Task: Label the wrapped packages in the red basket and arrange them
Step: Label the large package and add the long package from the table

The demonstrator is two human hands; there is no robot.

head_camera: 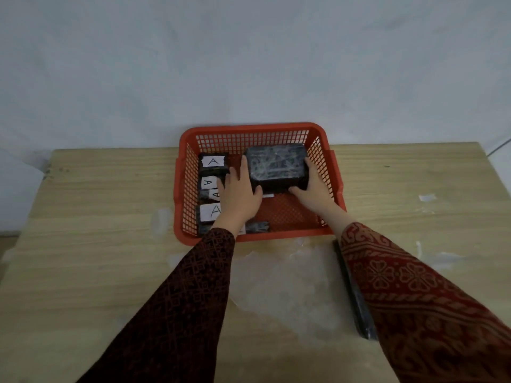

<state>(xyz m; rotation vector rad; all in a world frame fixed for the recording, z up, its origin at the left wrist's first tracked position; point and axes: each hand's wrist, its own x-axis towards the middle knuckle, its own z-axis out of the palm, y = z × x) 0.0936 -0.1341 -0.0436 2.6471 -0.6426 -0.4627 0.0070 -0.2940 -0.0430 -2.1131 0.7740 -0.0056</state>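
A red mesh basket (257,129) stands at the table's far edge against the wall. In its right half sits a large black package (276,165) wrapped in clear film, with no label visible on top. My left hand (240,193) presses its left side and my right hand (313,189) grips its right side and front corner. Along the basket's left wall lie several small black packages, each with a white label marked "A" (213,161). Another small wrapped package (257,226) lies at the basket's near wall. A white slip peeks out under the large package.
A sheet of clear film (282,283) lies on the wooden table (110,244) in front of the basket. A long dark roll or box (356,299) lies partly under my right sleeve. Scraps of film sit at the right (427,197).
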